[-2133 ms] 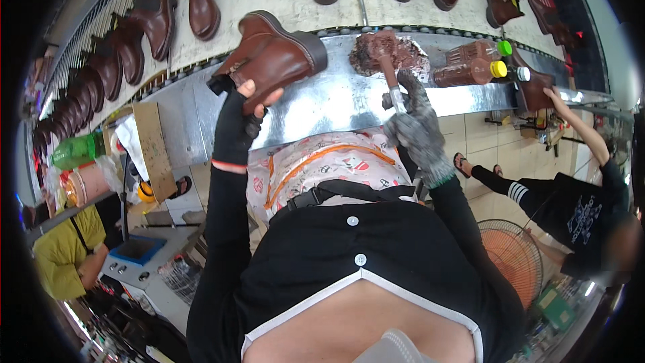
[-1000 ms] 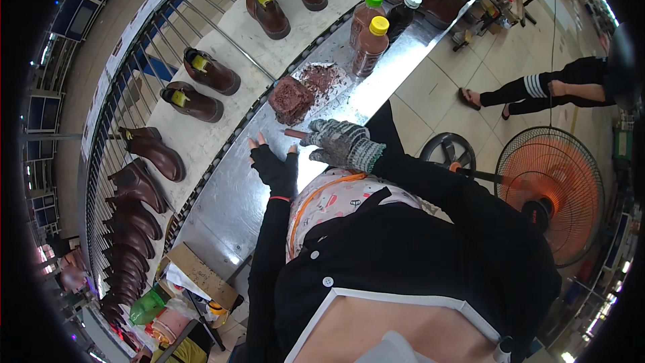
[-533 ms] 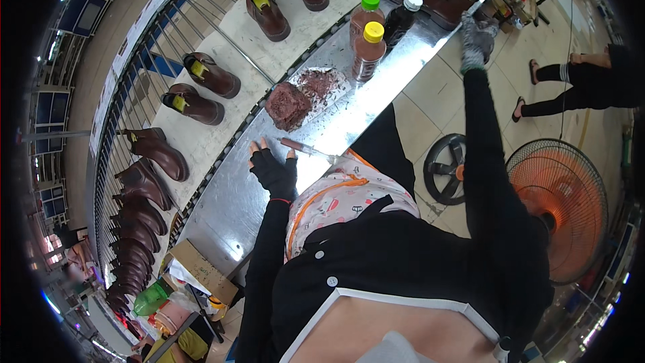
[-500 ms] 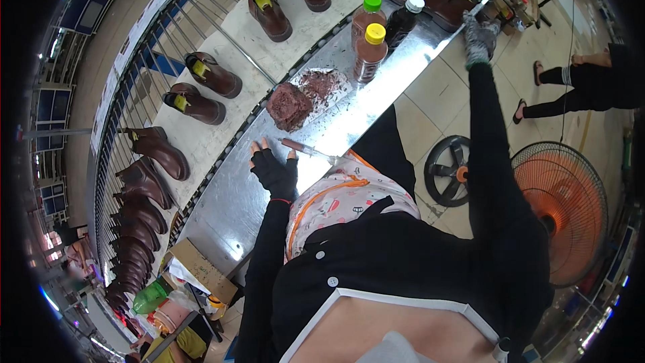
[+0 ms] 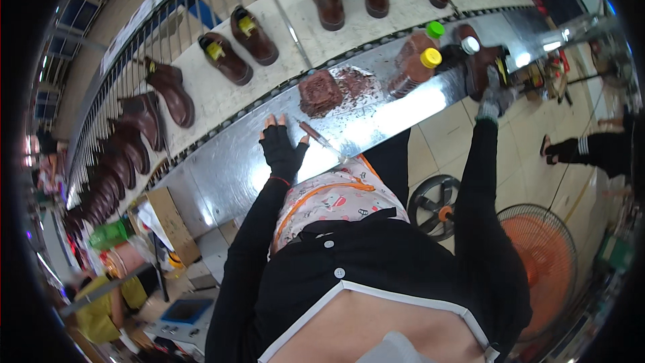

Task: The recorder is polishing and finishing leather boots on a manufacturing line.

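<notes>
My left hand (image 5: 283, 151), in a black fingerless glove, lies on the metal bench with its fingers spread, holding nothing. Beside its thumb is a syringe-like tube (image 5: 316, 134) with brown contents. Beyond it sits a crumbly reddish-brown block (image 5: 318, 93), sponge-like, next to brown crumbs (image 5: 356, 85) on a pale sheet. Off to the right, my right hand (image 5: 496, 101), gloved in grey, grips a brown leather boot (image 5: 477, 70) by its near end; part of the fingers is hard to make out. A yellow-capped bottle (image 5: 412, 75), a green-capped bottle (image 5: 418, 46) and a dark white-capped bottle (image 5: 454, 54) stand left of the boot.
A pale conveyor (image 5: 282, 23) runs behind the bench, carrying several brown boots (image 5: 225, 59). An orange fan (image 5: 536, 262) and a black wheel-like base (image 5: 435, 207) stand at my right. A cardboard box (image 5: 173, 224) is at the lower left. Another person (image 5: 594, 148) is at the far right.
My view has turned, shifting the scene. The boot in my right hand has swung from lying toe-left to toe pointing away from me. My left hand stays flat on the bench.
</notes>
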A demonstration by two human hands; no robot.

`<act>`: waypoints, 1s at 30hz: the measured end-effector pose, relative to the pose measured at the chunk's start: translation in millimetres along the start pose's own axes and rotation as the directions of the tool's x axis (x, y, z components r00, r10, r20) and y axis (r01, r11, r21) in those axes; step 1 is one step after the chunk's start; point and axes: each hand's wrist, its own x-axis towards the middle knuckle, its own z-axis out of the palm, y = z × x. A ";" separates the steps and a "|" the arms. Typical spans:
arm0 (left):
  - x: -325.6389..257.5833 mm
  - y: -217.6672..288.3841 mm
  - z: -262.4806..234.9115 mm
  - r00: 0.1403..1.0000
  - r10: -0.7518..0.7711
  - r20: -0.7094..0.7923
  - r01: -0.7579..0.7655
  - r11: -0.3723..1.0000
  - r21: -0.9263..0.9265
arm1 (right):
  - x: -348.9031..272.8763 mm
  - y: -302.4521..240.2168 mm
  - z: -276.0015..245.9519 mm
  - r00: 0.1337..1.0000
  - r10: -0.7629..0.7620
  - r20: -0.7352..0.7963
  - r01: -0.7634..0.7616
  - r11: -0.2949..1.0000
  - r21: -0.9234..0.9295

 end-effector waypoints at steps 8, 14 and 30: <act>-2.0 -3.7 0.4 0.999 -0.011 -0.030 0.009 0.998 -0.065 | -11.8 -77.8 -119.5 0.951 -0.278 0.134 0.301 0.736 -0.607; 6.4 24.4 -27.5 0.985 -0.069 -0.156 -0.004 0.904 -0.427 | -53.9 -182.5 -204.0 0.647 -0.307 0.698 0.670 0.666 -0.328; -9.9 22.5 -159.5 0.971 -0.193 0.143 0.184 0.210 -0.960 | -267.1 -246.3 -17.7 0.399 -0.670 0.626 -0.085 0.652 0.753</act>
